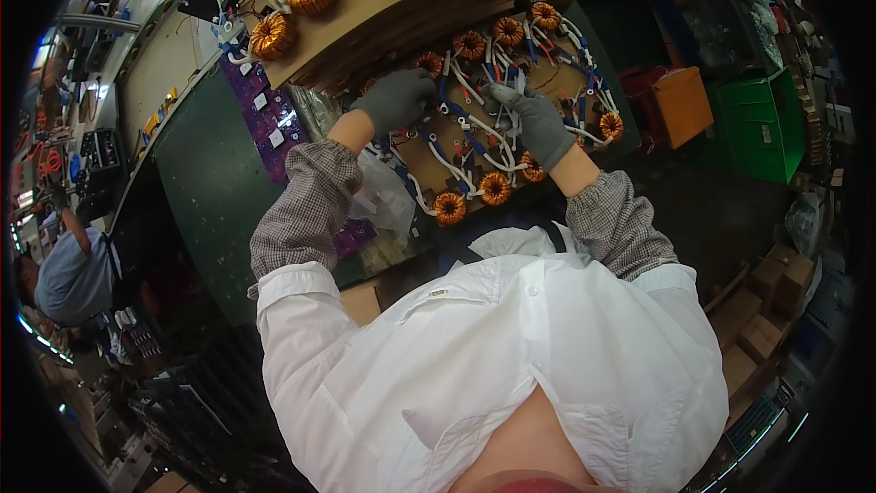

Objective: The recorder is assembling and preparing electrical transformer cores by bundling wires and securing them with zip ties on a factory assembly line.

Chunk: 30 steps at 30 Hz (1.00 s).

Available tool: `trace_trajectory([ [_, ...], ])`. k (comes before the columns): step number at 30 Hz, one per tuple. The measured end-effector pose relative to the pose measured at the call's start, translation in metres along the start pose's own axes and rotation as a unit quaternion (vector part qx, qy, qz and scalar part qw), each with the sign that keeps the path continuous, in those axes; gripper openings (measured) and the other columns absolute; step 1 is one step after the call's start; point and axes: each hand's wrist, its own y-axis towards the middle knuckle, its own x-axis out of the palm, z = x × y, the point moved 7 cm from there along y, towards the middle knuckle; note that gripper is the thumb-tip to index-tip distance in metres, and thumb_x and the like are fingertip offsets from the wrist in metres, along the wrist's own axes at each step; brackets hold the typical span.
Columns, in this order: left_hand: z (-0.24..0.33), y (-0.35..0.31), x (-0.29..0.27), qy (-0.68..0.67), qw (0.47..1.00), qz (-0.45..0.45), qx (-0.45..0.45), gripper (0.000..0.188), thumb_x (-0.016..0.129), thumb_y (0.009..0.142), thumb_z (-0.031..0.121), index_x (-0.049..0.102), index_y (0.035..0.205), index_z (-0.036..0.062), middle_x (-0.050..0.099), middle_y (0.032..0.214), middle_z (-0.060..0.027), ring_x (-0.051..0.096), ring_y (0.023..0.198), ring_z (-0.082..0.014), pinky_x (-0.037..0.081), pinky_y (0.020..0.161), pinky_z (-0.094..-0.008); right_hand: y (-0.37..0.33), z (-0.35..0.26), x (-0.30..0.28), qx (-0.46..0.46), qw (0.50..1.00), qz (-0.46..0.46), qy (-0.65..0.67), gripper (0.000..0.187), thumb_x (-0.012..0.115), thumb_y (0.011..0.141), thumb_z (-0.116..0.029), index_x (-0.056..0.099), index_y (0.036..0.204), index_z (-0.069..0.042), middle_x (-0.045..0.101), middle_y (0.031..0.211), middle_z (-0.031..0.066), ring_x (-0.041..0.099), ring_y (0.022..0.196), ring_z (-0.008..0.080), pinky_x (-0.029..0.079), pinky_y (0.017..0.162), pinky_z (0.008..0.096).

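From the head camera, we look down past a white shirt and checked sleeves at two gray-gloved hands working over a sheet of cardboard (424,160), our landmark. On it lie copper-wound ring coils (495,189), mostly along its edges, with white, blue and red wires (493,132) tangled between them. The left hand (399,102) is over the cardboard's left part, its fingers curled down among the wires; we cannot tell whether they grasp anything. The right hand (538,123) is over the cardboard's middle, thumb and fingers bent close around pale wire ends, though we cannot tell how firmly they grip. Beyond the cardboard's far edge rises a stack of brown sheets (401,23) with more coils on top. Left of the cardboard we see purple circuit boards (260,114) on a green table (205,183), and a clear bag (383,196) at its near left corner. Well to its right stand an orange bin (683,107) and a green crate (766,119); far to its left, another person (78,274).
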Motion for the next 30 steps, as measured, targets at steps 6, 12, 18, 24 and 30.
trace_trajectory([
  [6, -0.027, 0.004, 0.003, -0.365, 0.926, 0.024, -0.09, 0.035, 0.054, 0.073, 0.003, 0.06, 0.107, 0.0056, 0.062, 0.107, -0.0114, 0.06, 0.097, -0.0252, 0.047, 0.085, -0.0346, 0.034, 0.02, -0.015, 0.01, 0.995, 0.029, -0.098, 0.019, 0.065, 0.085, -0.018, 0.066, 0.1, -0.006, 0.059, 0.07, 0.0, 0.049, 0.053, 0.0061, 0.037, 0.047, 0.0197],
  [12, -0.013, 0.009, 0.0, -0.276, 0.944, -0.18, -0.03, 0.044, 0.059, 0.067, 0.003, 0.062, 0.111, 0.0061, 0.062, 0.104, -0.0099, 0.059, 0.093, -0.0203, 0.048, 0.081, -0.0327, 0.028, 0.006, 0.003, -0.019, 0.987, 0.043, -0.156, 0.021, 0.072, 0.079, -0.025, 0.068, 0.085, -0.005, 0.057, 0.066, -0.0005, 0.048, 0.058, 0.0068, 0.038, 0.055, 0.0242],
  [18, -0.032, 0.007, 0.002, -0.375, 0.915, -0.122, -0.085, 0.045, 0.069, 0.069, 0.013, 0.062, 0.114, 0.0063, 0.064, 0.101, -0.0121, 0.06, 0.09, -0.021, 0.048, 0.079, -0.0326, 0.028, 0.01, 0.007, 0.022, 0.979, 0.036, -0.197, 0.022, 0.071, 0.079, -0.024, 0.068, 0.089, -0.004, 0.058, 0.069, -0.0008, 0.049, 0.061, 0.0066, 0.04, 0.057, 0.0253],
  [24, -0.037, 0.004, 0.003, -0.373, 0.906, 0.026, -0.2, 0.051, 0.072, 0.071, 0.022, 0.059, 0.117, 0.004, 0.064, 0.105, -0.0153, 0.061, 0.093, -0.0245, 0.048, 0.082, -0.0332, 0.039, 0.014, 0.019, -0.03, 0.981, 0.073, -0.177, 0.02, 0.073, 0.076, -0.021, 0.065, 0.082, -0.004, 0.054, 0.063, -0.0023, 0.044, 0.05, 0.0067, 0.034, 0.047, 0.024],
  [30, -0.036, 0.0, 0.002, -0.329, 0.917, 0.082, -0.209, 0.052, 0.071, 0.071, 0.026, 0.059, 0.116, 0.0024, 0.063, 0.108, -0.0168, 0.061, 0.097, -0.0277, 0.047, 0.084, -0.0329, 0.056, 0.022, 0.035, -0.042, 0.978, 0.048, -0.198, 0.022, 0.072, 0.077, -0.021, 0.067, 0.087, -0.002, 0.06, 0.071, 0.0001, 0.051, 0.061, 0.0084, 0.041, 0.056, 0.0251],
])
